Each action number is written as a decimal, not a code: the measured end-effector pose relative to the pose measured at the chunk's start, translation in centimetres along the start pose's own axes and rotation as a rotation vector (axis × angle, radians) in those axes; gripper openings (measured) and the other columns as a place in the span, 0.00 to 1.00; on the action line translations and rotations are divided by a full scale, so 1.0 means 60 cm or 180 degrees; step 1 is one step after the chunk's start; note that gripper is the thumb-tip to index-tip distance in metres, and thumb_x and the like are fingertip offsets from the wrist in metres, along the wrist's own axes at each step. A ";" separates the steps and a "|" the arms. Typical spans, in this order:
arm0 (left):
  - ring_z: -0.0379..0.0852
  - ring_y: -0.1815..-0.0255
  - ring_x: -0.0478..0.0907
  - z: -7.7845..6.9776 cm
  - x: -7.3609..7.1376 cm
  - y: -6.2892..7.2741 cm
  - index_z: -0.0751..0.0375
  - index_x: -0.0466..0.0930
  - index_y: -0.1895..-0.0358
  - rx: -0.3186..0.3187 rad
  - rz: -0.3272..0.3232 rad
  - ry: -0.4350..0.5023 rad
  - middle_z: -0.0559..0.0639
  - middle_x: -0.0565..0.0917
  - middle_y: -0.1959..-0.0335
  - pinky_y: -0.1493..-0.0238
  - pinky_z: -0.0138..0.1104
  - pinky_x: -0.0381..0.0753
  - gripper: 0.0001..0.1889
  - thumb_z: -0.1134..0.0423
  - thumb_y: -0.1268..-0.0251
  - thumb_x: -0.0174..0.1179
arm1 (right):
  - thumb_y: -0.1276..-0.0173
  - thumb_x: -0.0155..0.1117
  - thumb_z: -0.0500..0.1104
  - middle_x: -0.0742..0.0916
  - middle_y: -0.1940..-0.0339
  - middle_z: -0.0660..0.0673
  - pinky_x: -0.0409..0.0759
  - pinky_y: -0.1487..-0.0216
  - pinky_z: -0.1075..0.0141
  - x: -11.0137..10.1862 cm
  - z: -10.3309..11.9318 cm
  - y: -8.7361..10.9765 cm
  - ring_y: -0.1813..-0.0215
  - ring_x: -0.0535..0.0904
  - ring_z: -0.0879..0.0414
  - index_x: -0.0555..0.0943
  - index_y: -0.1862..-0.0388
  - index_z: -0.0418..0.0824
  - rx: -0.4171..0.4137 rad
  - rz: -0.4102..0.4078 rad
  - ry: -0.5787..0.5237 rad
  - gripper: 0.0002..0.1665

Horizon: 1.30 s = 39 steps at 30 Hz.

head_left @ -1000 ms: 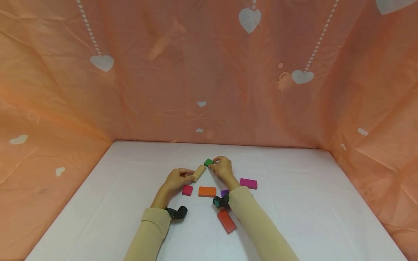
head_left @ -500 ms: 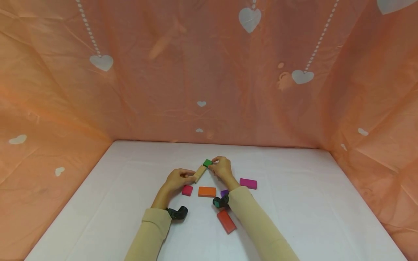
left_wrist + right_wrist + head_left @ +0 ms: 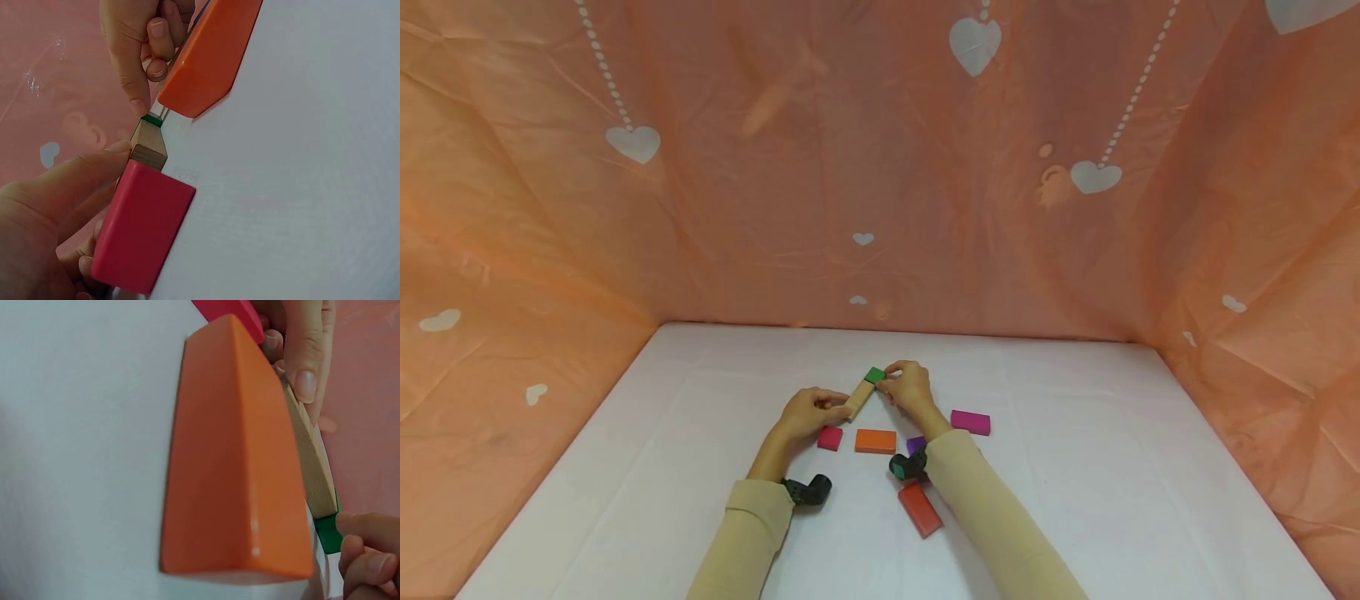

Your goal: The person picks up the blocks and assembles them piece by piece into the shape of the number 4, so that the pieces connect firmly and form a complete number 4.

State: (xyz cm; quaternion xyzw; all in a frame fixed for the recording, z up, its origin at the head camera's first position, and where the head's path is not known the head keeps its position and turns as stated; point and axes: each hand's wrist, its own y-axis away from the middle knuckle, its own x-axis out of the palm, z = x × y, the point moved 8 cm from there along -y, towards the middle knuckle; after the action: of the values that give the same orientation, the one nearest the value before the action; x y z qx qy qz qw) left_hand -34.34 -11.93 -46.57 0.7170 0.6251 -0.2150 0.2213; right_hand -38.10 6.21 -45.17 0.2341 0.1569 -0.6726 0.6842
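In the head view a plain wooden block (image 3: 860, 400) lies slanted on the white table, with a small green block (image 3: 875, 375) against its far end. My left hand (image 3: 807, 411) holds the wooden block near its close end, between thumb and finger. On the other side, my right hand (image 3: 910, 388) pinches the green block from the right. The right wrist view shows the wooden block (image 3: 314, 469) end to end with the green block (image 3: 329, 533); part of the wooden one is hidden behind the orange block (image 3: 219, 462).
Close below the hands lie a pink-red block (image 3: 830, 437) and the orange block (image 3: 876, 442). A purple block (image 3: 915, 444) is partly covered by the right wrist. A red block (image 3: 920, 510) lies nearer, and a magenta block (image 3: 971, 422) to the right. An orange curtain (image 3: 887, 167) rises behind.
The right hand has slid the green block a little left and nearer, closing the gap to the wooden block's end. My left hand has hardly moved.
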 end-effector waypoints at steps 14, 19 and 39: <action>0.43 0.65 0.69 0.003 0.004 0.003 0.62 0.86 0.53 -0.0077 0.0024 0.0013 0.51 0.75 0.71 0.64 0.31 0.64 0.17 0.58 0.44 0.69 | 0.42 0.69 0.34 0.78 0.89 0.50 0.63 0.87 0.77 -0.002 0.000 0.004 0.89 0.67 0.66 0.83 0.53 0.31 -0.0023 -0.0018 -0.0077 0.17; 0.43 0.64 0.69 0.003 0.005 0.001 0.61 0.86 0.53 -0.0094 0.0022 0.0033 0.52 0.77 0.69 0.64 0.31 0.65 0.17 0.58 0.44 0.69 | 0.41 0.68 0.34 0.78 0.88 0.49 0.63 0.86 0.77 -0.002 -0.002 0.005 0.89 0.67 0.66 0.83 0.53 0.31 0.0008 -0.0007 -0.0096 0.17; 0.43 0.64 0.69 0.002 -0.006 0.006 0.62 0.85 0.51 0.0155 0.0126 0.0166 0.55 0.80 0.66 0.62 0.31 0.68 0.16 0.61 0.40 0.66 | 0.40 0.69 0.38 0.76 0.89 0.52 0.64 0.85 0.74 -0.001 -0.007 0.016 0.89 0.65 0.64 0.82 0.50 0.34 0.0056 0.0205 -0.0287 0.19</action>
State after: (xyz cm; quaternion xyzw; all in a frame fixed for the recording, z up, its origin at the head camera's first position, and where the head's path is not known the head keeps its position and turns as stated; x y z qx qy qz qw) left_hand -34.03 -12.37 -46.45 0.7398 0.6109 -0.2070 0.1916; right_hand -37.13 6.46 -45.38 0.2145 0.1124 -0.6615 0.7097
